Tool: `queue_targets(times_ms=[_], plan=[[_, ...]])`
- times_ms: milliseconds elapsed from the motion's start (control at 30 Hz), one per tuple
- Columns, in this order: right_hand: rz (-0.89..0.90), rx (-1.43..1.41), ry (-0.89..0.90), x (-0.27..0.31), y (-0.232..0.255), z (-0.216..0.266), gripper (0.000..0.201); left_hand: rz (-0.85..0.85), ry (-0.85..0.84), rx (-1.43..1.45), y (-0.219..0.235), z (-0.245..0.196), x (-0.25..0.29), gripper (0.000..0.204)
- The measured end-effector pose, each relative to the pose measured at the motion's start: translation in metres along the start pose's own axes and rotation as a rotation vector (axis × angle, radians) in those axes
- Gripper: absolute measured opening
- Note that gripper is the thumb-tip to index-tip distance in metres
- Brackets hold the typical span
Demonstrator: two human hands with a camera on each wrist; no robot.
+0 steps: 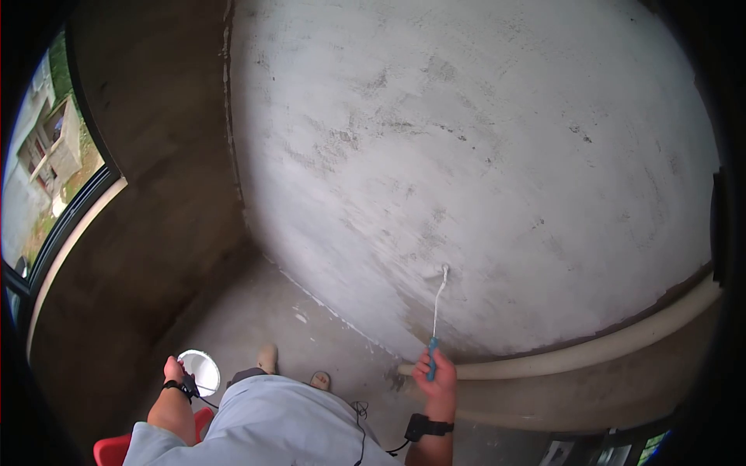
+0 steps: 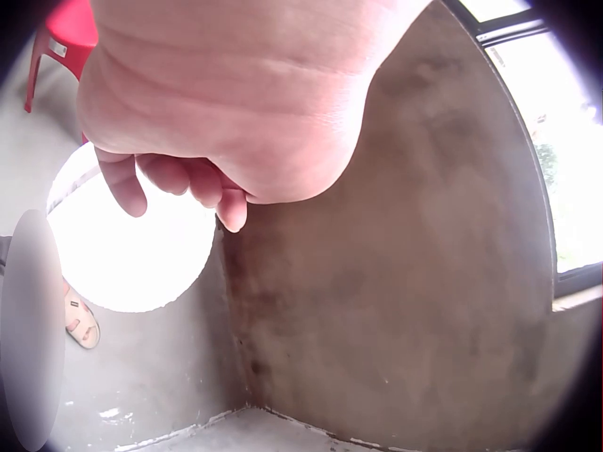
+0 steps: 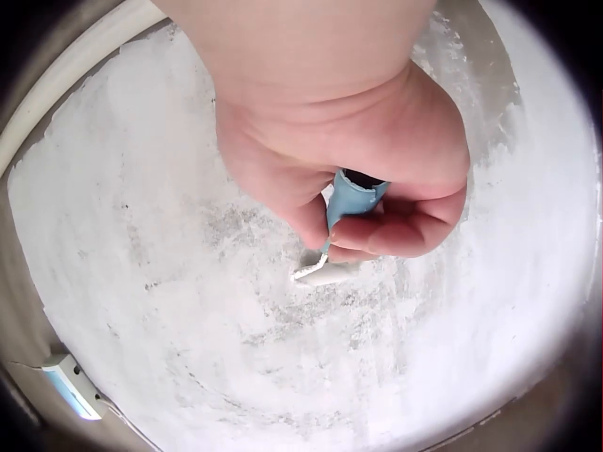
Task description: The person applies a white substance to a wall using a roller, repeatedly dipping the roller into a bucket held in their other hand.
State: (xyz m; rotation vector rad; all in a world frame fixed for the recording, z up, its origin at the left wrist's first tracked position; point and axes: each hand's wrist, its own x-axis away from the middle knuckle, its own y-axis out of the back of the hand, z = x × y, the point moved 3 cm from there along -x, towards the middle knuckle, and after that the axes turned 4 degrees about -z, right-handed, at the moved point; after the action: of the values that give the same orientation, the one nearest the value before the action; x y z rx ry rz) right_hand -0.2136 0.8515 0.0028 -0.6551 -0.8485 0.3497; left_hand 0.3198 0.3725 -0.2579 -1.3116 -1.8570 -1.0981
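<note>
Downward head view, close wrist views (white wall in head, right wrist)

"What's the right hand holding?"

"A roller, fingers curled round its blue handle."

"And the white head?"

"Just past the hand, against the wall, which is white with grey patches."

"What's farther out?"

"A pale pipe off beside the hand, well apart, and a small white-and-blue box, also well away from it."
</note>
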Motion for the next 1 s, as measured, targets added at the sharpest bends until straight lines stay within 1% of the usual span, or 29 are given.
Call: queue_targets(times_ms=[133, 200, 333, 400, 433, 500, 667, 767, 833, 900, 1000], plan=[[0.009, 0.042, -0.035, -0.024, -0.03, -0.011, 0.023, 0.016, 0.025, 0.035, 0.012, 0.003, -0.025, 0.031], [-0.015, 0.087, -0.028, -0.037, -0.049, -0.018, 0.024, -0.017, 0.028, 0.056, 0.018, 0.002, -0.031, 0.033], [0.004, 0.121, -0.047, -0.058, -0.088, -0.032, 0.024, -0.001, 0.063, 0.073, 0.034, 0.009, -0.068, 0.034], [0.007, 0.137, -0.035, -0.07, -0.112, -0.04, 0.024, -0.054, 0.083, 0.087, 0.039, 0.004, -0.06, 0.034], [0.018, 0.147, -0.036, -0.076, -0.125, -0.045, 0.024, -0.053, 0.086, 0.102, 0.039, 0.003, -0.066, 0.034], [-0.018, 0.194, -0.029, -0.085, -0.146, -0.053, 0.022, -0.122, 0.08, 0.113, 0.05, 0.01, -0.089, 0.034], [0.025, 0.225, -0.04, -0.114, -0.193, -0.076, 0.024, -0.084, 0.066, 0.102, 0.062, 0.01, -0.141, 0.033], [0.042, 0.252, -0.048, -0.131, -0.221, -0.089, 0.023, -0.109, 0.081, 0.171, 0.06, 0.002, -0.145, 0.032], [0.05, 0.276, -0.055, -0.142, -0.237, -0.098, 0.023, -0.08, 0.163, 0.25, 0.055, -0.011, -0.123, 0.033], [0.023, 0.336, -0.029, -0.154, -0.255, -0.111, 0.022, -0.096, 0.163, 0.26, 0.053, -0.024, -0.106, 0.033], [0.04, 0.348, -0.028, -0.166, -0.282, -0.129, 0.022, -0.084, 0.169, 0.295, 0.057, -0.035, -0.093, 0.032]])
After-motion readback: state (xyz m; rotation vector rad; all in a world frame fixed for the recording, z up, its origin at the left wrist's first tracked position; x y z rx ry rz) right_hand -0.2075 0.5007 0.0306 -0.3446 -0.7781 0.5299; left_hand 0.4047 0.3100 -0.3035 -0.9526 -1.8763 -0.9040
